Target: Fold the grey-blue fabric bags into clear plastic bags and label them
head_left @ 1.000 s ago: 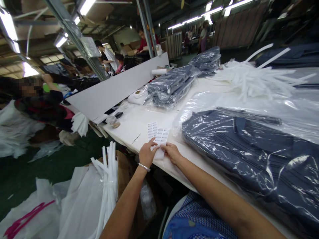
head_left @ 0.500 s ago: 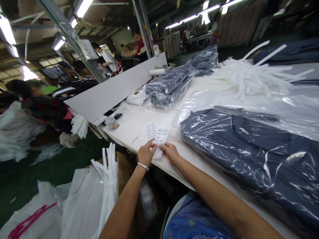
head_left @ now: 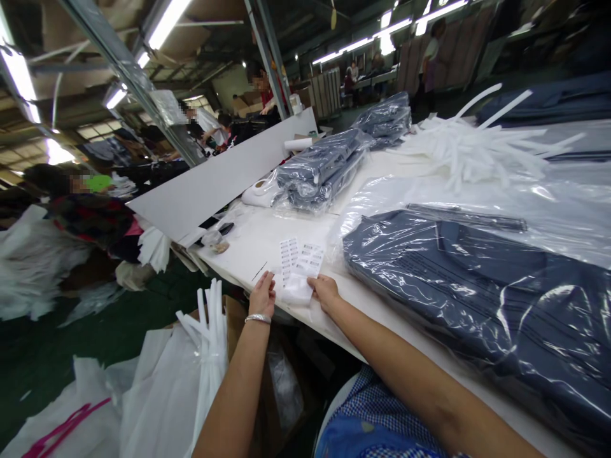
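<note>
Two sheets of small printed barcode stickers lie near the table's front edge: a left sheet (head_left: 288,254) and a right sheet (head_left: 311,254), partly overlapping, with bare white backing at the lower end. My right hand (head_left: 325,291) pinches the right sheet's lower edge between thumb and fingers. Just left of the sheets, apart from them, is my left hand (head_left: 263,294), its fingers pressed together. Whatever is in that pinch, if anything, is too small to make out. Right of my right hand lies a dark blue garment (head_left: 453,273) in a clear plastic bag.
More bagged garments (head_left: 319,168) lie farther back on the white table (head_left: 243,248). White strips (head_left: 477,146) are heaped at the back right. A long white board (head_left: 224,175) stands along the left edge. Below left are more strips (head_left: 210,343) and plastic bags (head_left: 147,388). People work beyond.
My left hand has moved left, away from the sticker sheets and my right hand. The right hand keeps its hold at the sheet's edge. The view has shifted slightly.
</note>
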### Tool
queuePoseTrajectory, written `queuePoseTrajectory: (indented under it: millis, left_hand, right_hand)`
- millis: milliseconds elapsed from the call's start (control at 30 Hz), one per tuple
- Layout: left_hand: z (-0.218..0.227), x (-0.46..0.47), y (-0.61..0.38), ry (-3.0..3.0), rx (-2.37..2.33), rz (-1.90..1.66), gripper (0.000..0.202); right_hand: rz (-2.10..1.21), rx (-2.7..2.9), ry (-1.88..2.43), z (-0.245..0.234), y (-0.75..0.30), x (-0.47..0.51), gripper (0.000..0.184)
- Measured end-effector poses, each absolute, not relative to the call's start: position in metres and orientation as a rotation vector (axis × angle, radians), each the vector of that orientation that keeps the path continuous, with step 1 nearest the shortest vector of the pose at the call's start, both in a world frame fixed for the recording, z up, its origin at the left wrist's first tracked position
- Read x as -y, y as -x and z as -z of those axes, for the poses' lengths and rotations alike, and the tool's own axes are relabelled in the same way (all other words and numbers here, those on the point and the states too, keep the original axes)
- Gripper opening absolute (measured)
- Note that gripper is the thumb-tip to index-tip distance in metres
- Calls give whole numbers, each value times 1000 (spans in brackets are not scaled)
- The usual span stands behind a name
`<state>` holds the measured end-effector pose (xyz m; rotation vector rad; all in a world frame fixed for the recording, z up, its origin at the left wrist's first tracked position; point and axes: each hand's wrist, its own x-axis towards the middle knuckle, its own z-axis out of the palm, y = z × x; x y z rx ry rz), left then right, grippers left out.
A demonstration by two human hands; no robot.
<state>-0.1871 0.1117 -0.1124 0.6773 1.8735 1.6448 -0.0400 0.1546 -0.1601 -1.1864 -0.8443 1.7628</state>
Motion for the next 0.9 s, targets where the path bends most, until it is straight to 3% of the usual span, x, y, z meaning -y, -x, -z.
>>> queuePoseTrajectory:
  millis: [100, 200, 300, 400, 567, 767, 900]
  left_hand:
    - [97, -105, 183, -651, -1868, -1782, 54]
    - [79, -93, 157, -872, -1869, -1865, 53]
    - [67, -82, 114, -1415, -1974, -1784, 44]
    - [69, -76, 68, -1984, -1945, -1632, 35]
    - [85, -74, 10, -2580, -1528, -1515, 43]
    - [81, -73, -34, -2634, -1033, -1440, 56]
    - [63, -86, -58, -2293, -1016, -1327, 43]
  right_hand:
    - [-1692, 935, 1144, 152, 27, -142, 48]
    - [-1362, 1147, 1117, 140, -3, -117, 69]
    - [-1079, 1312, 1014, 124, -37, -88, 54]
    - [-1239, 1117, 900, 104, -64, -72, 36]
    - [-1335, 664, 807, 83, -103, -63, 29]
    - [-1248, 515, 905, 77, -161, -41, 28]
    - [-1138, 598, 1108, 70, -221, -29, 35]
